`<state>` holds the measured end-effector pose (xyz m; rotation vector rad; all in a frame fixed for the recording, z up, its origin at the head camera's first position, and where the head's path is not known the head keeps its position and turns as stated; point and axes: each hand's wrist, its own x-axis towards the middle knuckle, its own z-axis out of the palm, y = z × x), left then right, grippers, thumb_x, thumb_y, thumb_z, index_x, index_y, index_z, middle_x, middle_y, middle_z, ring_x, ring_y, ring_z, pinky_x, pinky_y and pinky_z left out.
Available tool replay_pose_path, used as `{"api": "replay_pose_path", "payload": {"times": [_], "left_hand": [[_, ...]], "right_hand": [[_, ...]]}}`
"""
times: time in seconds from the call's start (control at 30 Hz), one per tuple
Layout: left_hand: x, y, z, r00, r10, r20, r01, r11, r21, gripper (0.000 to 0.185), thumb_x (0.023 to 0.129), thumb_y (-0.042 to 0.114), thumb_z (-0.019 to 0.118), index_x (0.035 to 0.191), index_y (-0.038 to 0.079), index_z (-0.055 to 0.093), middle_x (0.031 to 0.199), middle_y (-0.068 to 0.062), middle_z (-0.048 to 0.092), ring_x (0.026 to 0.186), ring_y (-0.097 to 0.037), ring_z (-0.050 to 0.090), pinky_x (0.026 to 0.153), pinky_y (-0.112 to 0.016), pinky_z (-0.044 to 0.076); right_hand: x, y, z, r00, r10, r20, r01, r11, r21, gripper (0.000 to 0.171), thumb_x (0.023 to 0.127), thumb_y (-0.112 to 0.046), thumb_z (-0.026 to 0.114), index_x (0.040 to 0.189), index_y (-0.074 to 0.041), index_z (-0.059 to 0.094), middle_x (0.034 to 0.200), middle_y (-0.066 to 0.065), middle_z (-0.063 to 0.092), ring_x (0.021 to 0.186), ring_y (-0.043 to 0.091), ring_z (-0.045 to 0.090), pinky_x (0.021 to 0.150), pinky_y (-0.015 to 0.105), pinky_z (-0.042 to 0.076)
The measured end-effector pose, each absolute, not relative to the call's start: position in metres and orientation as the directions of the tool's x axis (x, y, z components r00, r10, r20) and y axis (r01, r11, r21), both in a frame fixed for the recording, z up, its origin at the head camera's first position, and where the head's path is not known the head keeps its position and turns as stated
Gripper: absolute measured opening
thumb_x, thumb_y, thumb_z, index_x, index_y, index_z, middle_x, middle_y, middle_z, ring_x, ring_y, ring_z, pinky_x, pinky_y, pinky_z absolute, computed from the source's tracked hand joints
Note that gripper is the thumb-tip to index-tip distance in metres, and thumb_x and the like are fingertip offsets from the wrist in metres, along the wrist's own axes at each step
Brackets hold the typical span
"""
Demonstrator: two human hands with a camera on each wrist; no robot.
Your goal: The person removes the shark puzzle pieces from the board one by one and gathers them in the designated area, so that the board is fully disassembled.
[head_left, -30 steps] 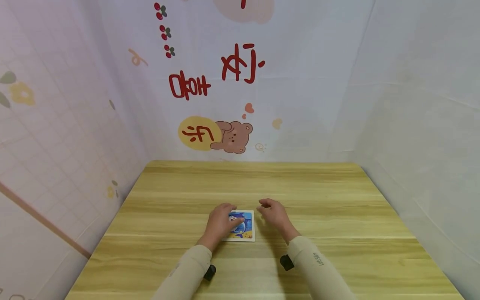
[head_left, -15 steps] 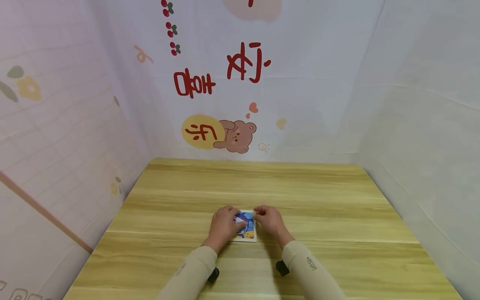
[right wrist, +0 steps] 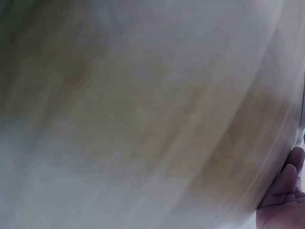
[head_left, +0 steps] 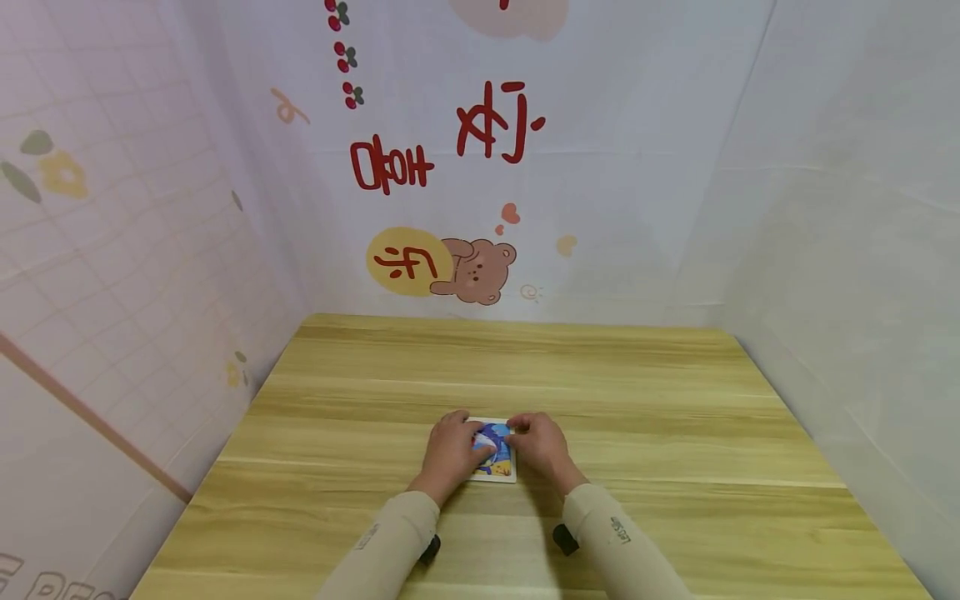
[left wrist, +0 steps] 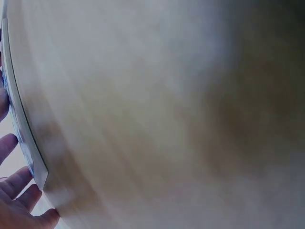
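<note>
Head view: a second ago the right hand (head_left: 542, 448) hovered just right of the picture card (head_left: 496, 454); now it has closed in, its curled fingers touching the card's right edge. The left hand (head_left: 452, 450) stays on the card's left part, fingers bent over it. The card is a small flat square, white-bordered, printed blue and yellow, lying on the pale wood-grain table (head_left: 525, 367). Whether either hand truly pinches it is unclear.
</note>
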<state>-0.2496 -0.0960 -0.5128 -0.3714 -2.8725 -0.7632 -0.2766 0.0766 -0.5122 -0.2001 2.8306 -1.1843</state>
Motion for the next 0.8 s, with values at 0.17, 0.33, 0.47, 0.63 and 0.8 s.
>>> {"api": "replay_pose_path", "payload": {"times": [0.17,0.33,0.47,0.63,0.8], "left_hand": [[-0.250,-0.094,-0.509,-0.959,0.205,0.198,0.277,0.831,0.482,0.041,0.077,0.033,0.071,0.106,0.006,0.067,0.116,-0.017,0.054,0.109,-0.034,0.046,0.092,-0.049,0.034],[-0.251,-0.093,-0.508,-0.959,0.202,0.197,0.275,0.828,0.489,0.039,0.076,0.032,0.072,0.104,0.005,0.068,0.114,-0.018,0.055,0.107,-0.035,0.048,0.091,-0.048,0.034],[-0.252,-0.092,-0.508,-0.961,0.201,0.188,0.269,0.833,0.483,0.039,0.077,0.032,0.071,0.105,0.005,0.068,0.115,-0.018,0.054,0.107,-0.035,0.048,0.093,-0.047,0.034],[-0.252,-0.091,-0.509,-0.962,0.201,0.184,0.267,0.834,0.483,0.040,0.077,0.032,0.071,0.106,0.005,0.068,0.115,-0.018,0.054,0.107,-0.035,0.047,0.094,-0.047,0.032],[-0.252,-0.092,-0.511,-0.957,0.214,0.194,0.283,0.831,0.479,0.040,0.077,0.032,0.071,0.107,0.005,0.068,0.115,-0.018,0.055,0.109,-0.035,0.047,0.094,-0.047,0.032]], "right_hand": [[-0.275,0.075,-0.510,-0.991,-0.136,-0.002,-0.096,0.711,-0.697,0.022,0.076,-0.018,0.071,0.097,-0.010,0.071,0.097,0.003,0.066,0.091,0.020,0.057,0.080,0.040,0.044],[-0.274,0.076,-0.508,-0.990,-0.139,-0.014,-0.091,0.720,-0.688,0.023,0.077,-0.018,0.070,0.099,-0.010,0.071,0.097,0.003,0.065,0.092,0.020,0.057,0.079,0.040,0.044],[-0.274,0.077,-0.506,-0.989,-0.144,-0.033,-0.077,0.695,-0.715,0.022,0.078,-0.016,0.069,0.099,-0.009,0.071,0.098,0.004,0.066,0.093,0.021,0.057,0.080,0.040,0.044],[-0.275,0.078,-0.503,-0.988,-0.120,-0.095,0.004,0.602,-0.799,0.020,0.079,-0.011,0.066,0.098,-0.005,0.070,0.098,0.006,0.066,0.091,0.020,0.056,0.078,0.037,0.045],[-0.275,0.078,-0.501,-0.985,-0.116,-0.124,0.052,0.493,-0.869,0.019,0.081,-0.008,0.063,0.097,-0.001,0.069,0.095,0.008,0.065,0.087,0.019,0.056,0.075,0.035,0.046]]}}
